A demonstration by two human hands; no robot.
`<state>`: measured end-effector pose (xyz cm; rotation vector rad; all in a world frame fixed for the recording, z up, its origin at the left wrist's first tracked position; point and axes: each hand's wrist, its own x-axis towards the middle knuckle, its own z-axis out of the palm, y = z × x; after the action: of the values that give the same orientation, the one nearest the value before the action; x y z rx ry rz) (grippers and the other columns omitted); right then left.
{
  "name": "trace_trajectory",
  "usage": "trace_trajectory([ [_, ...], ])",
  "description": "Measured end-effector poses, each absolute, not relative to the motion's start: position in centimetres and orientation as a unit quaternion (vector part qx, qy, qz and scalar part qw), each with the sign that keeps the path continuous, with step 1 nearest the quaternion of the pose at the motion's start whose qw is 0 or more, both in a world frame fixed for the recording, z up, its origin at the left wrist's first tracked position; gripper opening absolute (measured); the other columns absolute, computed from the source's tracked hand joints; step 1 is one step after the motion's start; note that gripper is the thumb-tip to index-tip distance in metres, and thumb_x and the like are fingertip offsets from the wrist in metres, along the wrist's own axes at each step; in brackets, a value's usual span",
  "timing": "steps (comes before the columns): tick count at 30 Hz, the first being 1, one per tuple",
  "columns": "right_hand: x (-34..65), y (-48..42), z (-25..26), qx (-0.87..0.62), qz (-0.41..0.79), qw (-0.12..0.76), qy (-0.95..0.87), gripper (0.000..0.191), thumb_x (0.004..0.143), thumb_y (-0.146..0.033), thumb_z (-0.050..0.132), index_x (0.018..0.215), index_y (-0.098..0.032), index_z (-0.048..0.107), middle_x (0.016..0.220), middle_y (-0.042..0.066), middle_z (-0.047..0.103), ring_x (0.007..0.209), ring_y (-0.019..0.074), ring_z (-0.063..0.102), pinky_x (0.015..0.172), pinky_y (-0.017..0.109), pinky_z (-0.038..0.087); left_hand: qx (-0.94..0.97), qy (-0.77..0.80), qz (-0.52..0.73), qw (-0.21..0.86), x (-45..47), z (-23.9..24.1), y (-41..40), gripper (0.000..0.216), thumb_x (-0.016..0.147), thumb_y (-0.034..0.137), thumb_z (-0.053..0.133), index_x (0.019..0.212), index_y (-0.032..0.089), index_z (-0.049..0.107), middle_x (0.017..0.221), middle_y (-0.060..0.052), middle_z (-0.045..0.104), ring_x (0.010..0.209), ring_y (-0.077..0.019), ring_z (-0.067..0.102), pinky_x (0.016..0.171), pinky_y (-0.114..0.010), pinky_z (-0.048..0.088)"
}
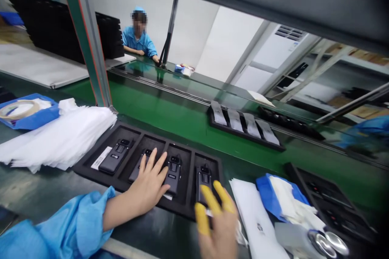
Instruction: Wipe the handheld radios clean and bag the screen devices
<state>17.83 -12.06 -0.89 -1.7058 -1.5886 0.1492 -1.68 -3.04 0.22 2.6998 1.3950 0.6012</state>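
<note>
In front of me lies a black foam tray [188,170] with several compartments, holding small black handheld devices with pale lettering. My left hand [148,186] rests over the middle of it, fingers spread, partly covering the second device [135,173] and beside the third device [173,176]. On the right, my right hand [217,218], wearing yellow finger cots and slightly blurred, is at the lower end of the fourth device [203,178]. Its fingers are apart; whether they touch the device is hard to see. The leftmost device [115,157] lies next to a white strip [101,158].
Left are stacked white bags [69,137] and a blue bin [39,117] with tape. To the right sit white sleeves [253,218], a blue box [270,196], a clear bottle [294,238] and another tray [334,198]. A tray of bagged items [246,125] and a co-worker [139,42] are beyond.
</note>
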Motion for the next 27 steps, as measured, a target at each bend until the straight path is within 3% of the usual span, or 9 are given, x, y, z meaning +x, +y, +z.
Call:
trace_trajectory([
  [3,15.0,-9.6,-3.2,-0.704,-0.014,0.304,-0.641,0.04,0.089,-0.041,0.041,0.109,-0.014,0.063,0.141,0.023,0.037,0.137,0.0435,0.012,0.096,0.074,0.02,0.86,0.484,0.159,0.0,-0.6,-0.4,-3.0,0.027,0.085,0.021,0.053,0.105,0.009,0.067,0.145,-0.019,0.037,0.136,-0.0454,0.019,0.103,-0.07,0.018],
  [7,12.8,-8.1,-4.4,-0.697,-0.009,0.236,-0.677,0.04,0.086,-0.042,0.048,0.104,-0.01,0.065,0.141,0.024,0.037,0.137,0.0438,0.013,0.098,0.074,0.014,0.862,0.481,0.159,0.017,-0.4,-0.9,-2.6,0.026,0.087,0.018,0.048,0.098,0.011,0.07,0.146,-0.016,0.036,0.136,-0.044,0.018,0.103,-0.069,0.018],
  [11,11.9,-8.1,-4.2,-0.695,0.009,0.314,-0.647,0.045,0.087,-0.041,0.045,0.118,-0.01,0.056,0.144,0.024,0.032,0.138,0.0394,0.013,0.097,0.07,0.023,0.867,0.477,0.139,0.043,-0.6,-1.2,-2.4,0.028,0.089,0.017,0.043,0.097,0.009,0.069,0.148,-0.015,0.032,0.137,-0.044,0.013,0.103,-0.068,0.021],
  [16,11.0,-7.7,-3.7,-0.666,0.169,0.402,-0.605,0.051,0.089,-0.038,0.04,0.133,-0.011,0.043,0.134,0.022,0.047,0.125,0.0295,0.045,0.097,0.051,0.041,0.873,0.463,0.132,0.078,-1.0,-1.4,-2.0,0.027,0.088,0.015,0.043,0.098,0.01,0.067,0.148,-0.016,0.032,0.138,-0.0427,0.01,0.104,-0.067,0.018],
  [20,11.3,-6.9,-3.4,-0.694,0.274,0.446,-0.494,0.069,0.086,-0.044,0.044,0.142,-0.009,0.025,0.129,0.021,0.052,0.117,0.0278,0.053,0.093,0.044,0.047,0.861,0.454,0.198,0.117,-1.5,-1.6,-1.8,0.03,0.088,0.016,0.04,0.103,0.012,0.065,0.147,-0.016,0.035,0.139,-0.0395,0.013,0.105,-0.066,0.019],
  [23,11.5,-7.1,-3.1,-0.657,0.333,0.517,-0.436,0.072,0.088,-0.045,0.042,0.144,-0.011,0.013,0.129,0.017,0.053,0.113,0.0226,0.057,0.09,0.038,0.05,0.823,0.435,0.297,0.211,-1.6,-1.3,-1.9,0.038,0.089,0.023,0.042,0.125,0.016,0.052,0.144,-0.017,0.038,0.135,-0.0327,0.031,0.107,-0.059,0.025],
  [25,11.1,-7.7,-2.7,-0.633,0.324,0.551,-0.437,0.075,0.088,-0.043,0.042,0.145,-0.012,0.005,0.134,0.017,0.049,0.115,0.021,0.056,0.092,0.036,0.049,0.763,0.417,0.354,0.345,-1.4,-0.9,-2.2,0.059,0.087,0.03,0.049,0.142,0.021,0.029,0.145,-0.017,0.036,0.125,-0.0288,0.047,0.104,-0.051,0.036],
  [27,10.4,-8.5,-2.3,-0.634,0.282,0.537,-0.48,0.075,0.089,-0.04,0.044,0.145,-0.012,0.004,0.136,0.018,0.047,0.119,0.0214,0.053,0.097,0.037,0.045,0.678,0.388,0.37,0.502,-1.1,-0.4,-2.4,0.078,0.083,0.034,0.056,0.147,0.025,0.013,0.146,-0.016,0.036,0.116,-0.027,0.055,0.096,-0.044,0.046],
])
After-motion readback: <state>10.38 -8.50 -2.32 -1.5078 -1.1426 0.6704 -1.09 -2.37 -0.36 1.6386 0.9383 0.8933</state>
